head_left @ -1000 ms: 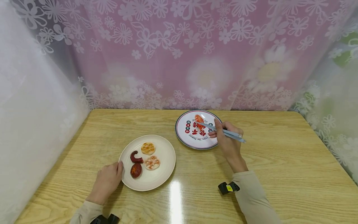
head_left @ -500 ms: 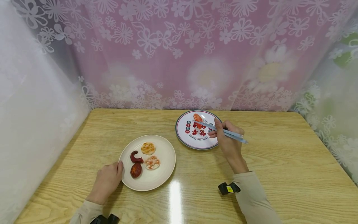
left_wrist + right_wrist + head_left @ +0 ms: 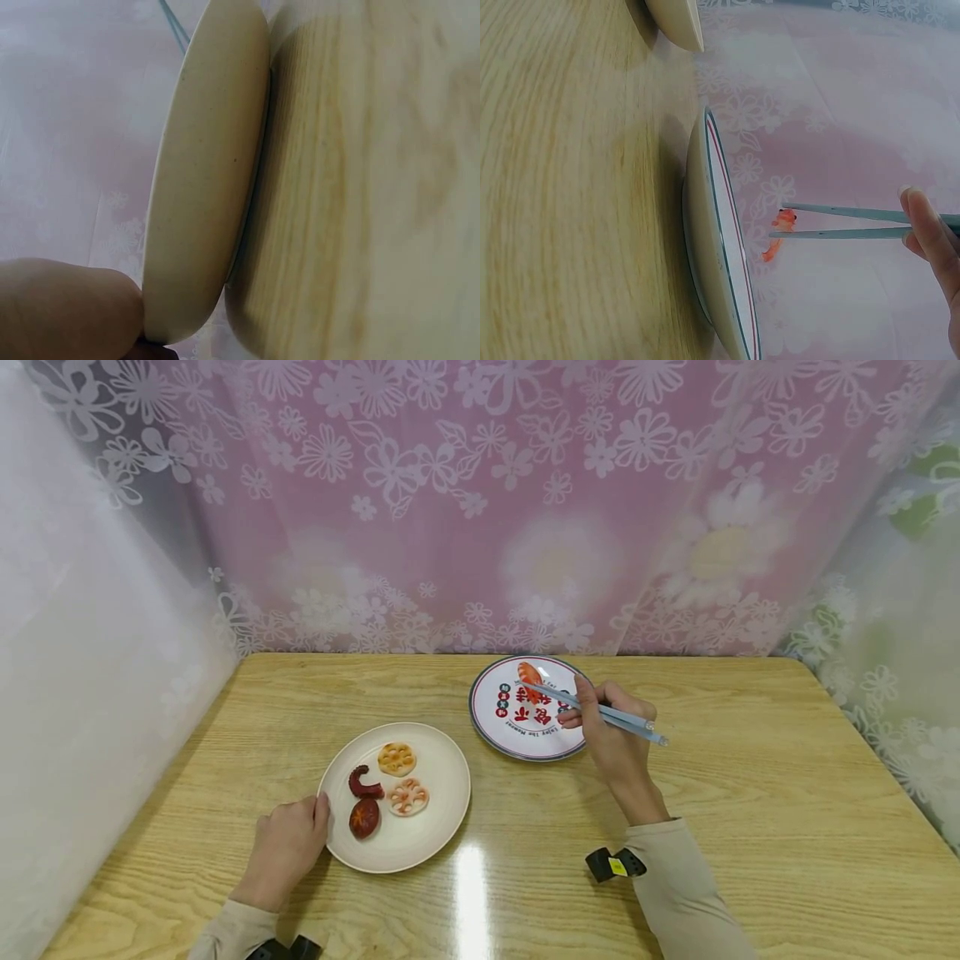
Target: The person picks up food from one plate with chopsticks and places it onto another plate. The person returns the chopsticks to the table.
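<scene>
My right hand (image 3: 617, 739) grips a pair of light blue chopsticks (image 3: 611, 714) over the white plate with red lettering (image 3: 517, 745). An orange-red shrimp (image 3: 783, 220) is between the chopstick tips; the right wrist view shows it raised above the plate's rim. My left hand (image 3: 288, 842) holds the left rim of a cream plate (image 3: 442, 835), with a finger (image 3: 71, 311) against that rim in the left wrist view. On the cream plate lie two lotus root slices (image 3: 397, 760), a dark red curled octopus tentacle (image 3: 363, 783) and a brown mushroom cap (image 3: 364, 819).
Both plates stand on a wooden table (image 3: 750, 777), the lettered one near its back edge. A pink flowered curtain (image 3: 450, 568) hangs behind, with pale curtains at both sides. Each wrist wears a black camera (image 3: 615, 864).
The shrimp and the chopstick tips have shifted slightly to the left and away from me, then stayed nearly still. The left hand and the cream plate have not visibly moved.
</scene>
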`<state>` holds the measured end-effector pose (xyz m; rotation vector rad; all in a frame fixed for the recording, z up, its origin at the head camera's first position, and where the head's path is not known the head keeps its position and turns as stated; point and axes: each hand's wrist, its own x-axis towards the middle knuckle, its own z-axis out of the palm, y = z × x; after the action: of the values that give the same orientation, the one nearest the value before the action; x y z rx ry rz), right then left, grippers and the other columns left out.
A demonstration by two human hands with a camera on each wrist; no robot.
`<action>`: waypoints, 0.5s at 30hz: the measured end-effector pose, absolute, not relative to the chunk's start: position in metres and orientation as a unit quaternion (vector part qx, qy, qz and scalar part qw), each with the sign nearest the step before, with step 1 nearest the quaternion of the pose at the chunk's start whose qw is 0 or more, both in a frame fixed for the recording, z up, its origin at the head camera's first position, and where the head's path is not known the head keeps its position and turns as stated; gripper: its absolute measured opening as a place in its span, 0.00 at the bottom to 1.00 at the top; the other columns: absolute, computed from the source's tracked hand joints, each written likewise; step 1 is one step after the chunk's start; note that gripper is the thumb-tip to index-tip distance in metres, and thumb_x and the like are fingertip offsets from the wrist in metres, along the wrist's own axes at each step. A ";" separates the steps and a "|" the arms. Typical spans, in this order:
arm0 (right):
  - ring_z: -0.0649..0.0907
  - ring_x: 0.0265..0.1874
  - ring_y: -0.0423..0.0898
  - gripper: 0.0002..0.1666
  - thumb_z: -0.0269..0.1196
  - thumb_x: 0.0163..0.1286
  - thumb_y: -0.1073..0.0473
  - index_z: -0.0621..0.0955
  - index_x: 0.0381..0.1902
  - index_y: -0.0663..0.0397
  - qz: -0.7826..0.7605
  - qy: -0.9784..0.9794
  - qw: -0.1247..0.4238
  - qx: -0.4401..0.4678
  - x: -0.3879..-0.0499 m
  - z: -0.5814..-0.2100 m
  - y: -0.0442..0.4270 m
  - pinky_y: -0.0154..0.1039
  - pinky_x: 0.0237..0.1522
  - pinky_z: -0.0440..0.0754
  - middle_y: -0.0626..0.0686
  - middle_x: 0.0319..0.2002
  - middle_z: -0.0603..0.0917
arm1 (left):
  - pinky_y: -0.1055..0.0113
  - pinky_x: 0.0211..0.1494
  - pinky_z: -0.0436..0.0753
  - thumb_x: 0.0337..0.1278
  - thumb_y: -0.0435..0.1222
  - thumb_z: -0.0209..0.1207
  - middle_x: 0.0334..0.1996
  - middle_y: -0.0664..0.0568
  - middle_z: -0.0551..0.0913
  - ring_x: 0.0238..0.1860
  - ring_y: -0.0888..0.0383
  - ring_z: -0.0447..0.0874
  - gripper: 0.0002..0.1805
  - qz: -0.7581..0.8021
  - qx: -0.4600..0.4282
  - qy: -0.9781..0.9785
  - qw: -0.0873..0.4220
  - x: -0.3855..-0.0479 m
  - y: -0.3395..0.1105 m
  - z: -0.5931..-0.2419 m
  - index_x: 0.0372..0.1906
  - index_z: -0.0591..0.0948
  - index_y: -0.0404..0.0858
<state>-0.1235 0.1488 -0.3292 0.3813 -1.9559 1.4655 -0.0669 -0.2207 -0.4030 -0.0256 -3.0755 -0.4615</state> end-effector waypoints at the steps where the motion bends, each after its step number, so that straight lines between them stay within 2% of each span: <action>1: 0.84 0.14 0.50 0.17 0.56 0.70 0.71 0.74 0.20 0.75 0.559 -0.747 0.329 0.147 -0.123 -0.329 0.149 0.30 0.16 0.78 0.67 0.17 0.81 | 0.40 0.34 0.73 0.73 0.38 0.41 0.24 0.36 0.82 0.32 0.34 0.82 0.24 -0.146 -0.006 -0.989 0.014 -0.067 -0.220 -0.403 0.19 0.74 0.36; 9: 0.84 0.13 0.51 0.17 0.57 0.69 0.72 0.74 0.18 0.74 0.552 -0.750 0.332 0.148 -0.123 -0.328 0.147 0.30 0.14 0.76 0.66 0.16 0.81 | 0.48 0.35 0.63 0.75 0.39 0.39 0.21 0.43 0.81 0.31 0.40 0.82 0.25 -0.149 0.010 -0.989 0.003 -0.067 -0.219 -0.402 0.18 0.73 0.40; 15: 0.83 0.13 0.51 0.17 0.58 0.69 0.72 0.74 0.19 0.74 0.553 -0.756 0.320 0.143 -0.122 -0.327 0.145 0.30 0.13 0.75 0.66 0.16 0.81 | 0.45 0.36 0.66 0.75 0.39 0.40 0.24 0.40 0.82 0.33 0.38 0.82 0.25 -0.152 0.009 -0.988 0.005 -0.066 -0.220 -0.402 0.18 0.73 0.39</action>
<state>-0.1220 0.1453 -0.3274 0.3767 -1.9866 1.4550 -0.0663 -0.2196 -0.4023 0.0276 -3.0961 -0.4749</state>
